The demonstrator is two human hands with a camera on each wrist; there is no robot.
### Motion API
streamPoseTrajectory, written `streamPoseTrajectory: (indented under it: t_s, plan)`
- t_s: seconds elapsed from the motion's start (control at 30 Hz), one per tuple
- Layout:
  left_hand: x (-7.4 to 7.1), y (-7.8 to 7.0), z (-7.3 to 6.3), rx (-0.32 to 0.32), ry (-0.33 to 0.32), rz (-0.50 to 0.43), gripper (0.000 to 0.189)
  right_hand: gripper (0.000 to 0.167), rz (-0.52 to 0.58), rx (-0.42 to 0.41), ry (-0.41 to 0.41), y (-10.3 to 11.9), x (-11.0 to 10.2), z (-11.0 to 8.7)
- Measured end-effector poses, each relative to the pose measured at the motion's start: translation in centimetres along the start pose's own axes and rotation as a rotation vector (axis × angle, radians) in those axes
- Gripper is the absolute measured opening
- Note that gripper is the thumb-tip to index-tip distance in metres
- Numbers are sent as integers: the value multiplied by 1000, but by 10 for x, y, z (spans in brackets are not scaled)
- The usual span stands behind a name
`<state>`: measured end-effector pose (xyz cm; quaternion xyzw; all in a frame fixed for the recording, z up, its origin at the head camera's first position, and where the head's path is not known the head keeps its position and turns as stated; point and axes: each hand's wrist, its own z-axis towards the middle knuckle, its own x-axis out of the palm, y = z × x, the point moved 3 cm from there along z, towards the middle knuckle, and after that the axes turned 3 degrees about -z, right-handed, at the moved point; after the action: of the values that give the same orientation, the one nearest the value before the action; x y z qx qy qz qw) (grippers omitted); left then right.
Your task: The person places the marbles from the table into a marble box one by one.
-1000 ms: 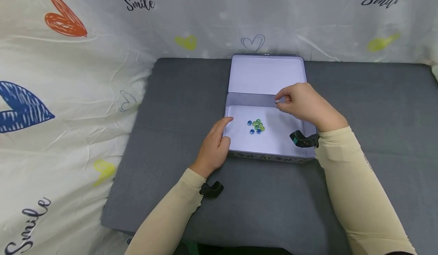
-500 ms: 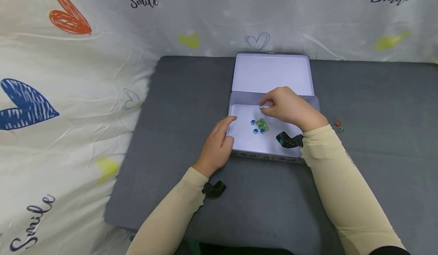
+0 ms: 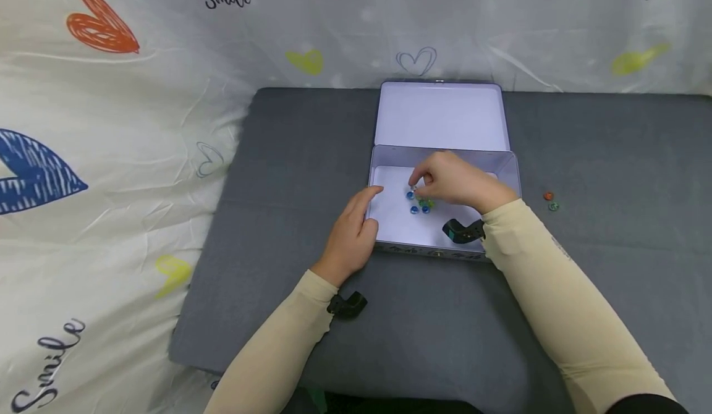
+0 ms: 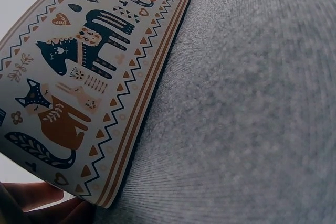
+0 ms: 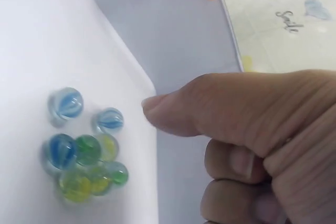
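A shallow box [image 3: 445,251] with a pale lilac inside and animal patterns outside stands with its lid [image 3: 442,114] folded back. Several glass marbles [image 5: 88,149], blue, green and yellow, lie on its floor. Over the back of that cluster, my right hand [image 3: 453,182] pinches a pale marble [image 3: 413,188] between thumb and forefinger. In the right wrist view the thumb [image 5: 176,111] shows, but the held marble is hidden. My left hand [image 3: 350,232] rests against the box's left side, forefinger reaching over the rim. Only some of its fingers [image 4: 34,195] appear in the left wrist view.
Two loose marbles, one orange [image 3: 548,196] and one green [image 3: 553,206], lie on the grey table [image 3: 300,148] to the right of the box. A printed white curtain [image 3: 345,25] hangs behind and to the left of the table.
My right hand has moved left and lower with the pale marble, from the box's right back side to the cluster. Its forearm has uncovered the two loose marbles. The left hand has stayed put.
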<state>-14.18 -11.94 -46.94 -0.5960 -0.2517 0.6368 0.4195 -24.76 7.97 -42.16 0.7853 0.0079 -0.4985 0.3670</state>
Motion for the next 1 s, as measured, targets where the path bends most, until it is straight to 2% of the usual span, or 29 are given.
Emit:
streamPoseTrajectory:
  t_s: [0.17, 0.33, 0.63, 1.0]
  plan:
    - [0, 1, 0, 7, -1, -2, 61, 17, -2, 23, 58, -2, 6, 4]
    - [-1, 1, 0, 10, -3, 0, 61, 17, -21, 8, 94, -3, 13, 7]
    - [-1, 2, -1, 1, -3, 0, 61, 15, -29, -15, 74, -4, 14, 8]
    - [-1, 3, -1, 13, -6, -9, 61, 17, -41, 10, 71, -2, 15, 7]
